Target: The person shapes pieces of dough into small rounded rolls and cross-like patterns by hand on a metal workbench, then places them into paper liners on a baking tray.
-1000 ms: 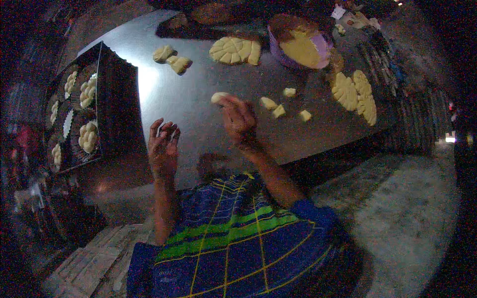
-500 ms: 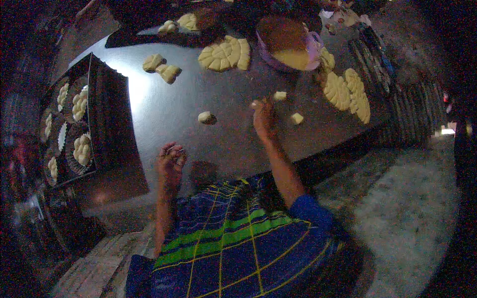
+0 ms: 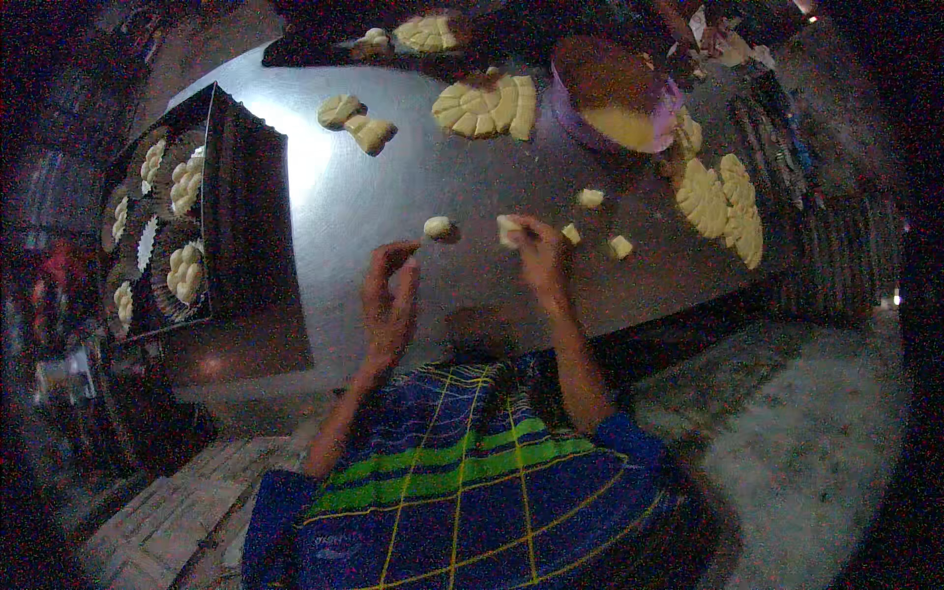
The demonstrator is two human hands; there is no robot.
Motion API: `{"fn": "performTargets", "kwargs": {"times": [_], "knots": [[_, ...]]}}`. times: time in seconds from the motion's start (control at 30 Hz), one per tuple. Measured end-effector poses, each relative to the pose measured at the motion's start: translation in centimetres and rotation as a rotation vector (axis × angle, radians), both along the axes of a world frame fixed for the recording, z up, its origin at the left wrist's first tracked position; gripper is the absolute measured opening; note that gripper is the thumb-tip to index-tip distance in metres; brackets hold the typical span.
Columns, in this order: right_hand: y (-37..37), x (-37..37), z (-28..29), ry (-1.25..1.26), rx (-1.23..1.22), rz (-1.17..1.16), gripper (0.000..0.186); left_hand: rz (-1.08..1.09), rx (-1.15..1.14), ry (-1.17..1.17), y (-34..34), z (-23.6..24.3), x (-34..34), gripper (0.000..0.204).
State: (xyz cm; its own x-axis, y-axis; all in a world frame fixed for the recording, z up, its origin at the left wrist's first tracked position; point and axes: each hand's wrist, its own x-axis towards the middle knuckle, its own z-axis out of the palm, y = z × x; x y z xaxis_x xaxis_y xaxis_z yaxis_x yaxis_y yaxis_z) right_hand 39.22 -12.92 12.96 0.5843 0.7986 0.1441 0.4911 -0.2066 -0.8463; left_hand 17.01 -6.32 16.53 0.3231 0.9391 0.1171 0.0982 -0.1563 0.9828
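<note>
Over the dark table my right hand (image 3: 541,258) pinches a small pale dough piece (image 3: 507,231) between thumb and fingertips. My left hand (image 3: 389,307) is open, thumb apart from the fingers, its fingertips just short of a rounded dough ball (image 3: 438,228) on the tabletop. Beside my right hand lie cut dough lumps: a small one (image 3: 570,234) closest, another (image 3: 590,198) farther back, and a third (image 3: 619,246) to the right. Whether my left hand touches the ball, I cannot tell.
A black tray (image 3: 209,285) at left holds clustered dough balls in fluted paper cups. Farther back are a short row of dough pieces (image 3: 369,136), a fan of cut dough (image 3: 482,110) and a purple basin (image 3: 661,133) with pale contents. More dough (image 3: 700,200) lies at right.
My left hand has moved forward and right to the dough ball, its fingers spreading. My right hand has drawn back slightly with a dough piece pinched in it. The view has shifted.
</note>
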Motion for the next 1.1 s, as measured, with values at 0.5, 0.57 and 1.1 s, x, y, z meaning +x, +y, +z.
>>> {"fn": "performTargets", "kwargs": {"times": [0.5,0.57,1.1], "knots": [[-2.6,-0.2,-0.7,1.271,0.238,0.43,0.04,-0.303,-0.137,-0.284,-0.3,6.8,8.4,0.04],[-2.0,6.3,1.6,1.322,0.435,0.25,0.042,-0.308,-0.257,-0.413,-0.3,4.6,8.0,0.038],[17.0,40.0,-0.3,-0.408,-0.891,0.673,0.052,0.192,-0.388,-0.176,2.3,-3.6,-9.0,0.02]]}}
